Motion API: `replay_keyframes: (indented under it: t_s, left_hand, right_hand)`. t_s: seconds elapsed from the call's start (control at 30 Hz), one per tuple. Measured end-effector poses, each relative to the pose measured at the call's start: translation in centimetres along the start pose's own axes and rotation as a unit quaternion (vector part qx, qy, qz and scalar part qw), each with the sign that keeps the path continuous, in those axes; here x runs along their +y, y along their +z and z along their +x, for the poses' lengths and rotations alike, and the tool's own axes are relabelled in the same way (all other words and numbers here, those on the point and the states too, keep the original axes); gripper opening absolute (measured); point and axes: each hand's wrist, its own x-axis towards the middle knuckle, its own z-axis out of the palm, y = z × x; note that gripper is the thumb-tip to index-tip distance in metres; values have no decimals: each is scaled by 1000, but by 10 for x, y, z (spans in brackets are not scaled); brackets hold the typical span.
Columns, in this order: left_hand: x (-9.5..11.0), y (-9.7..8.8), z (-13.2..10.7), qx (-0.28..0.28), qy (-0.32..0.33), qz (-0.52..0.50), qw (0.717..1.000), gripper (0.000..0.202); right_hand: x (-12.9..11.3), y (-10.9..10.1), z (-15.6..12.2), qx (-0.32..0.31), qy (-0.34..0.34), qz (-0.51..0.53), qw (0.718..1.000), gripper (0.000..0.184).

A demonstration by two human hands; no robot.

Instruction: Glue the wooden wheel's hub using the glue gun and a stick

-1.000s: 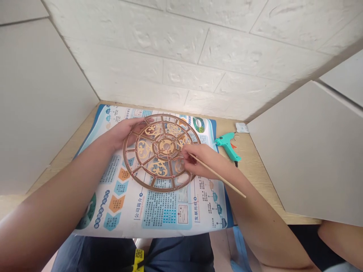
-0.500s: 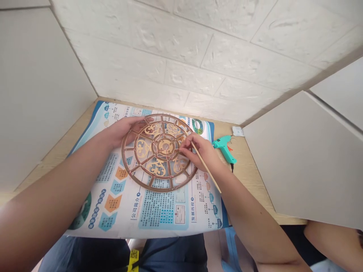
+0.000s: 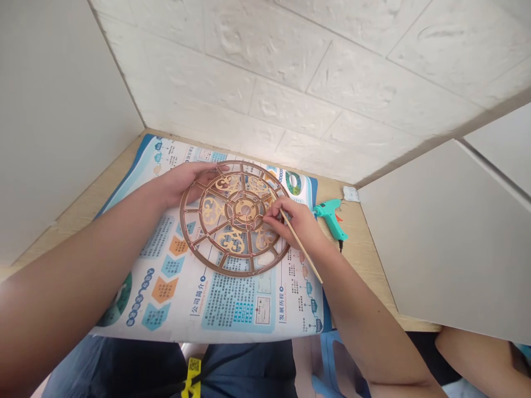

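Observation:
A round openwork wheel of brown laser-cut wood with gold scroll inlays [image 3: 244,213] lies flat on a printed blue-and-white poster [image 3: 178,298]. My left hand [image 3: 186,185] rests across its upper-left rim, fingers through the outer ring. My right hand [image 3: 296,224] grips a thin wooden stick [image 3: 313,265], and its fingertips touch the wheel just right of the central hub. The stick's upper tip rises above my fingers, and its lower end slants toward the lower right. My right hand hides part of the wheel's right side.
A teal glue gun [image 3: 329,218] with an orange trigger and a small white packet [image 3: 350,194] lie on the light wooden desk [image 3: 373,265] right of the poster. White brick-textured panelling [image 3: 290,83] and pale side boards [image 3: 448,232] enclose the desk. My blue-clad lap shows below.
The right hand has moved up and left over the wheel since a second ago, and the stick now slants more steeply. The left hand and wheel stay in place; the view has tilted slightly.

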Motion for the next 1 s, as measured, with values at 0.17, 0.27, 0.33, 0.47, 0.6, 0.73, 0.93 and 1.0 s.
replay_keyframes:
  t_s: [0.17, 0.27, 0.33, 0.47, 0.6, 0.73, 0.93, 1.0]
  left_hand:
    - [2, 1, -3, -22, -8, 9, 1000, 38]
    - [3, 2, -4, -31, -11, 27, 999, 40]
    - [3, 2, -4, -42, -7, 33, 999, 41]
    - [1, 1, -3, -40, -2, 29, 999, 46]
    - [1, 2, -4, -24, -8, 22, 999, 45]
    - [2, 4, -5, -9, -12, 22, 1000, 45]
    - [1, 2, -3, 10, -16, -4, 1000, 33]
    - [1, 1, -2, 11, -18, -8, 1000, 30]
  right_hand:
    - [8, 5, 1, 14, -12, -16, 1000, 17]
    - [12, 8, 1, 20, -4, 3, 1000, 19]
    - [13, 8, 2, 13, -2, 7, 1000, 19]
    - [12, 9, 3, 12, -15, -13, 1000, 19]
    - [12, 8, 4, 14, -33, -30, 999, 18]
    - [12, 6, 4, 6, -27, -21, 999, 17]
    - [8, -2, 2, -11, -16, 59, 998, 15]
    - [7, -3, 1, -17, -28, 38, 999, 13]
